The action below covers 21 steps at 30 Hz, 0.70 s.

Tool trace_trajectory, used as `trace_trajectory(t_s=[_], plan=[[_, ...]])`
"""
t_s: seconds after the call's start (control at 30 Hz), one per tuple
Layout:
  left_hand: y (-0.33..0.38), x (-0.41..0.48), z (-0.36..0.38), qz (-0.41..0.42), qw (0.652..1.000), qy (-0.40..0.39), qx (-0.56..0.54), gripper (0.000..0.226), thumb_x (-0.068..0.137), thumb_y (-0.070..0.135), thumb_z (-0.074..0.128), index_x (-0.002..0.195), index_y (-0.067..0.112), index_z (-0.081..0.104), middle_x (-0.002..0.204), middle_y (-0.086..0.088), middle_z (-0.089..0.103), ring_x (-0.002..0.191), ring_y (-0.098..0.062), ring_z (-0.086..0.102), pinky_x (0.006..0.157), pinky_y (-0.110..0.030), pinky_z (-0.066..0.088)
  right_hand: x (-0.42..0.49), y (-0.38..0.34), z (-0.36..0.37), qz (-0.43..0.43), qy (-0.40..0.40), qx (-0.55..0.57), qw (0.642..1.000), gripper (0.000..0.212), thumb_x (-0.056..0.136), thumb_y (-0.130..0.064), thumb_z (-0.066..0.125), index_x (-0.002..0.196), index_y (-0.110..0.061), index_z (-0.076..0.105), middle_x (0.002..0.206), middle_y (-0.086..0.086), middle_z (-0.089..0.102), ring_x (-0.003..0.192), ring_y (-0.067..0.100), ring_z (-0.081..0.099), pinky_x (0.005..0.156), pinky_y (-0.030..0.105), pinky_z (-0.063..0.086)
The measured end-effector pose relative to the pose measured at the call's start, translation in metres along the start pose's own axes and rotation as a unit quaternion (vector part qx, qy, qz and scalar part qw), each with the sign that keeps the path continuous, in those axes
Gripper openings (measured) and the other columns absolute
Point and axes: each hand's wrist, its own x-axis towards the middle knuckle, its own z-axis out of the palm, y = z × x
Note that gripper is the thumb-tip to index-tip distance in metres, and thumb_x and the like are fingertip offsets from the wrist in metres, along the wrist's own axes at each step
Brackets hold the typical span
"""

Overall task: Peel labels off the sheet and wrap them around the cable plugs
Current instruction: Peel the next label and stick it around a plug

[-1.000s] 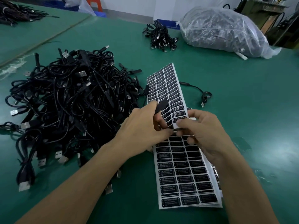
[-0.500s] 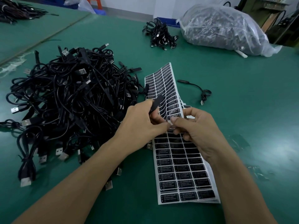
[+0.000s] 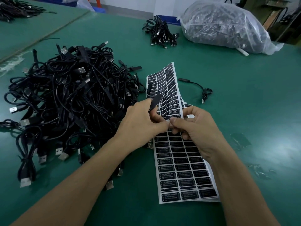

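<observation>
A white sheet of black labels (image 3: 184, 173) lies on the green table, its far end curled up. My left hand (image 3: 141, 123) grips a black cable plug (image 3: 154, 101) that sticks up past its fingers. My right hand (image 3: 195, 128) is just to the right, thumb and forefinger pinching at the sheet where the two hands meet. Whether a label is lifted there is hidden by the fingers. A big heap of black USB cables (image 3: 70, 101) lies to the left of the sheet.
A single black cable (image 3: 200, 90) lies right of the sheet. A small bundle of cables (image 3: 161, 33) and a clear plastic bag of cables (image 3: 224, 25) sit at the back. More cables (image 3: 16, 8) lie on the neighbouring table at far left.
Both hands have stayed together over the sheet's middle, shifting slightly up it. The plug in my left hand has tilted a little. The sheet's far end curls the same way.
</observation>
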Motion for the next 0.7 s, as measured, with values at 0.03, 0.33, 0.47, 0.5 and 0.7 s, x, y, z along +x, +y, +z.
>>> trace_trajectory(t_s=[0.03, 0.33, 0.47, 0.5, 0.7], plan=[[0.0003, 0.0004, -0.0001, -0.004, 1.0, -0.001, -0.001, 0.042, 0.068, 0.031, 0.077, 0.072, 0.021, 0.037, 0.073, 0.002, 0.074, 0.074, -0.025, 0.069, 0.068, -0.054, 0.057, 0.0, 0.0003, 0.0, 0.001, 0.001, 0.0, 1.0, 0.025, 0.087, -0.005, 0.074, 0.098, -0.012, 0.052, 0.073, 0.005, 0.075, 0.055, 0.007, 0.063, 0.044, 0.016, 0.041], [-0.0021, 0.0056, -0.0046, -0.013, 0.999, 0.046, 0.011, 0.032, 0.071, 0.014, 0.067, 0.072, 0.017, 0.036, 0.08, -0.028, 0.065, 0.07, -0.041, 0.066, 0.06, -0.054, 0.056, 0.0002, 0.0033, -0.0071, -0.014, 0.074, -0.094, 0.993, 0.027, 0.083, -0.012, 0.073, 0.098, -0.022, 0.054, 0.069, 0.004, 0.073, 0.058, 0.011, 0.062, 0.049, 0.028, 0.049], [-0.0067, 0.009, -0.0077, -0.029, 0.997, 0.073, -0.029, 0.036, 0.072, 0.009, 0.067, 0.072, 0.018, 0.033, 0.07, -0.016, 0.069, 0.048, -0.023, 0.064, 0.048, -0.033, 0.054, -0.0017, 0.0062, -0.008, -0.05, 0.105, -0.251, 0.961, 0.028, 0.078, -0.024, 0.072, 0.097, -0.03, 0.053, 0.067, -0.004, 0.063, 0.069, 0.014, 0.058, 0.06, 0.034, 0.049], [-0.0065, 0.0087, -0.0082, -0.031, 0.996, 0.072, -0.038, 0.036, 0.072, 0.01, 0.068, 0.072, 0.019, 0.033, 0.067, -0.012, 0.069, 0.047, -0.017, 0.063, 0.049, -0.03, 0.054, -0.0022, 0.0074, -0.0072, -0.049, 0.107, -0.289, 0.95, 0.032, 0.077, -0.029, 0.073, 0.102, -0.03, 0.053, 0.073, -0.005, 0.061, 0.077, 0.015, 0.058, 0.065, 0.035, 0.05], [-0.0042, 0.0077, -0.0077, -0.027, 0.996, 0.084, -0.026, 0.035, 0.07, 0.01, 0.069, 0.071, 0.018, 0.035, 0.069, -0.015, 0.069, 0.051, -0.018, 0.065, 0.055, -0.041, 0.06, -0.0064, 0.0067, -0.0002, -0.203, 0.139, -0.351, 0.903, 0.038, 0.073, -0.039, 0.076, 0.104, -0.034, 0.055, 0.097, -0.016, 0.044, 0.093, 0.003, 0.047, 0.073, 0.022, 0.036]])
